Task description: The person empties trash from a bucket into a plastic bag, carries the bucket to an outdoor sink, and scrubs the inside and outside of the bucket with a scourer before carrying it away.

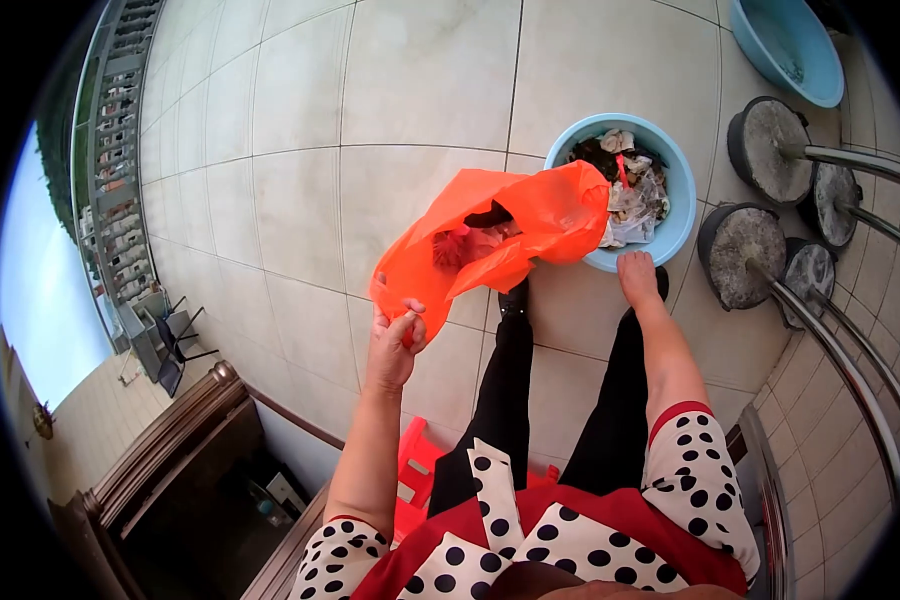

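My left hand (395, 340) pinches the edge of an orange plastic bag (560, 205), which stretches to the right with its far end over the rim of a light blue basin (682, 200). Through the bag's opening I see something crumpled and reddish (455, 248) and a dark patch; what they are I cannot make out. At the basin's near rim, my right hand (638, 278) is closed with its fingers over the edge. Inside the basin lies mixed rubbish (635, 195): clear plastic, crumpled paper, a red strip and dark scraps.
On the right, several round concrete bases (745, 250) carry metal poles (860, 375). Another blue basin (790, 45) stands at the top right. A red plastic stool (415, 465) is beneath me. Pale tiles (430, 80) cover the floor; a balustrade (120, 150) runs along the left.
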### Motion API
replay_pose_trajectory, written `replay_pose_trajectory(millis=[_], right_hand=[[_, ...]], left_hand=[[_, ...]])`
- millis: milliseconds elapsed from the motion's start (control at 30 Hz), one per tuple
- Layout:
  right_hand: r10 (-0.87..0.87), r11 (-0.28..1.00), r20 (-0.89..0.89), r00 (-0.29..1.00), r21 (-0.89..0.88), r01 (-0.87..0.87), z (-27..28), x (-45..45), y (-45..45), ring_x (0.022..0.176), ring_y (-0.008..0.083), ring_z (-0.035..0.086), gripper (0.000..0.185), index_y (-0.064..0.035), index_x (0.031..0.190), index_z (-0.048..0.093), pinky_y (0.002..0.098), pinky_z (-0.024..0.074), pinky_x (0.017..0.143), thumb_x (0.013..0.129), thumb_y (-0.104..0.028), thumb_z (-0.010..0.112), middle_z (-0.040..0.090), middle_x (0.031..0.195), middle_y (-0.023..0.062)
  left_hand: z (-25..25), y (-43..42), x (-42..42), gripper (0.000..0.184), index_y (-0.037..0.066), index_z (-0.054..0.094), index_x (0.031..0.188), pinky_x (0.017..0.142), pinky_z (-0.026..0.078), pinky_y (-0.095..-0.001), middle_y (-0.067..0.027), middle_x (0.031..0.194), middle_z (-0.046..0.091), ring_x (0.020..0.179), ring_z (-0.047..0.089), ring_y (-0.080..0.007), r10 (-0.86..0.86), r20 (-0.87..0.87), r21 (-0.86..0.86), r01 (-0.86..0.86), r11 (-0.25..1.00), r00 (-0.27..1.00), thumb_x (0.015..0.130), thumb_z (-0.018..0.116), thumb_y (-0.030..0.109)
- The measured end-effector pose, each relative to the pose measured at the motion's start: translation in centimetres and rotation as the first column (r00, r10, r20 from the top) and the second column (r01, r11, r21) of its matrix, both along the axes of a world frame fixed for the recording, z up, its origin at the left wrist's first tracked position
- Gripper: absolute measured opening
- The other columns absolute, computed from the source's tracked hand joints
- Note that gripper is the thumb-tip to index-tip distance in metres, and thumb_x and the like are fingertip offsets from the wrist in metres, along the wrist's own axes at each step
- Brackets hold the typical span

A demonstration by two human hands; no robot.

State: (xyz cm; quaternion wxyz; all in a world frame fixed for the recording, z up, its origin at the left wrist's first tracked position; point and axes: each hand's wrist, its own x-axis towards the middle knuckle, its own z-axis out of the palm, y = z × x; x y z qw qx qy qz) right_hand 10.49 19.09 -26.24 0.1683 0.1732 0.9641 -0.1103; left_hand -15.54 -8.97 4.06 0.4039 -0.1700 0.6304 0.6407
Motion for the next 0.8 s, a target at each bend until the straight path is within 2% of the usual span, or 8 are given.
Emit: replay_pose_trajectory(millis=[167,300,367,500,567,667,800], right_hand=[[0.057,0.998,-0.177,0.983,0.048,-0.049,3.2,-1.1,4.9,0.074,0.0240,0.060,0.003,-0.0106,0.076,0.054,0.0364,0.0438,0.070,0.076,-0.009,0.052,0.058,0.074,0.0067],[0.067,0.998,-0.315,0.947,0.032,-0.060,6.4,-3.0,8.0,0.073,0.0243,0.060,0.004,-0.0113,0.074,0.053,0.0372,0.0432,0.069,0.075,-0.008,0.053,0.058,0.072,0.0060],[0.058,0.998,-0.324,0.944,0.012,-0.057,8.0,-3.4,8.7,0.073,0.0250,0.059,0.004,-0.0113,0.073,0.053,0.0379,0.0425,0.068,0.073,-0.007,0.053,0.058,0.070,0.0061],[0.032,0.997,-0.314,0.949,-0.062,-0.055,12.1,-0.9,9.2,0.072,0.0276,0.058,0.007,-0.0099,0.071,0.051,0.0394,0.0400,0.064,0.069,-0.004,0.054,0.057,0.069,0.0071],[0.041,0.993,-0.295,0.955,-0.095,-0.073,15.5,0.5,9.3,0.071,0.0282,0.058,0.008,-0.0091,0.071,0.050,0.0396,0.0394,0.064,0.068,-0.003,0.054,0.057,0.069,0.0077],[0.071,0.986,-0.286,0.956,-0.128,-0.111,21.3,2.3,8.8,0.070,0.0286,0.057,0.010,-0.0078,0.071,0.050,0.0397,0.0386,0.063,0.066,-0.001,0.054,0.055,0.068,0.0084],[0.098,0.981,-0.259,0.961,-0.136,-0.137,29.4,4.2,7.6,0.069,0.0287,0.056,0.012,-0.0067,0.071,0.050,0.0394,0.0381,0.062,0.063,0.001,0.054,0.053,0.066,0.0086]], left_hand=[[-0.2,-0.3,0.2,0.071,0.022,0.014,0.146,0.045,0.030,-0.0198,-0.0035,0.096,0.055,0.056,0.042,-0.0081,0.027,0.005,-0.003,-0.027,1.000,1.000,0.087,0.047,0.000],[0.6,0.1,0.3,0.073,0.021,0.012,0.146,0.045,0.029,-0.0198,-0.0019,0.094,0.055,0.055,0.041,-0.0077,0.056,0.003,-0.011,-0.056,0.998,0.998,0.086,0.048,0.000],[0.3,-0.1,0.2,0.074,0.020,0.012,0.146,0.044,0.029,-0.0198,-0.0011,0.093,0.055,0.055,0.040,-0.0075,0.057,-0.001,0.013,-0.057,0.998,0.998,0.085,0.050,0.001],[1.6,1.1,0.1,0.073,0.022,0.013,0.145,0.045,0.029,-0.0199,-0.0036,0.094,0.054,0.056,0.042,-0.0084,0.061,-0.025,-0.048,-0.062,0.997,0.998,0.085,0.047,-0.001],[2.2,1.3,0.1,0.073,0.021,0.014,0.145,0.044,0.029,-0.0198,-0.0033,0.093,0.054,0.056,0.042,-0.0081,0.066,-0.037,-0.048,-0.068,0.997,0.997,0.085,0.048,0.000],[1.4,0.2,0.1,0.073,0.017,0.019,0.143,0.043,0.027,-0.0194,0.0005,0.088,0.052,0.054,0.039,-0.0062,0.080,-0.022,-0.011,-0.080,0.997,0.997,0.082,0.057,0.003],[-0.1,-1.3,0.2,0.067,0.018,0.024,0.139,0.043,0.027,-0.0196,-0.0007,0.089,0.052,0.056,0.041,-0.0065,0.065,-0.005,0.032,-0.065,0.997,0.998,0.082,0.058,0.005]])
